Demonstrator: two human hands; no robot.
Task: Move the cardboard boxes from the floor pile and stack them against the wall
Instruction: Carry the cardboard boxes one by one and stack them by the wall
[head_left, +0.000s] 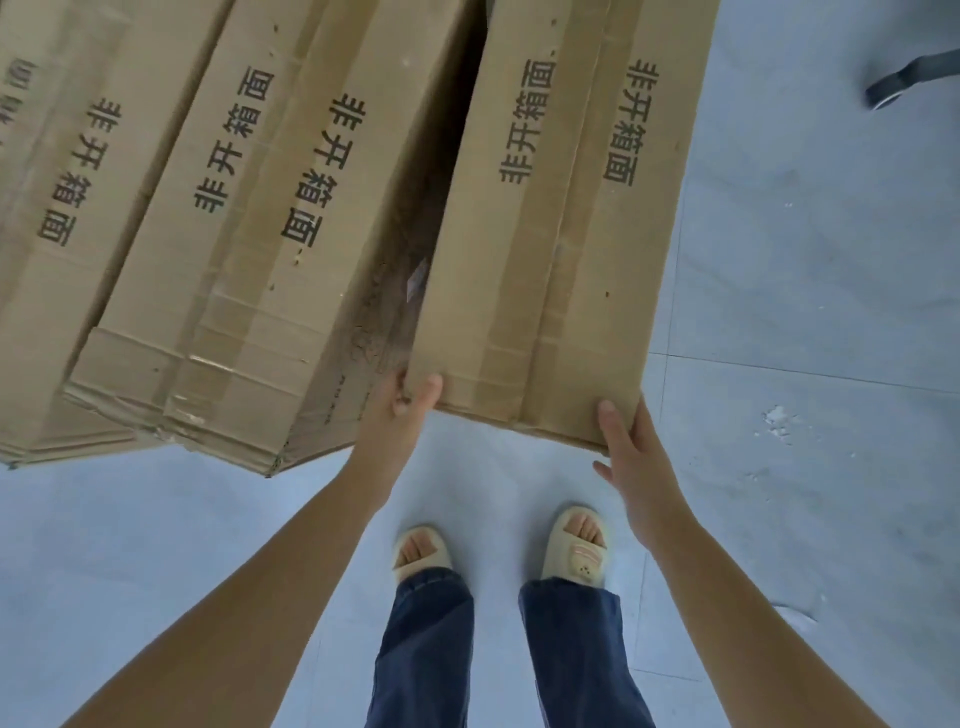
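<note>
Two hands on one carton at time of check. Left hand (410, 397) gripped near left corner of the long flat box (561, 208), thumb on the top face, fingers wrapped under the edge and into the gap beside it. Right hand (628, 441) gripped near right corner, thumb up on the face, fingers below and out of sight. Corner holds judged deliberate: wide spacing gives control of a long, floppy load and stops twist.

Held box angled away from viewer, near end clear of the floor (779, 467); far end ran out of frame, so whether lifted or dragging cd not be told. Set apart from the floor pile (234, 260) by a dark gap, apparently pulled sideways to free it. Pile to the left: several like cartons, stacked and leaning, printed sides up, near ends taped and crumpled.

Feet in pale slippers (574, 545) planted just behind near end of box, jeans (571, 665) below. Stance square to load, suited to a lift or backward pull.

Dark object (909, 83) at upper right, partly cut off, not identified. White scuffs on floor at right.

Wall not in view; no stack against it seen. Task judged early to mid, 1 box in transit, rest awaiting. Risk noted: soft corners cd buckle or slip under grip; toes exposed if dropped.
</note>
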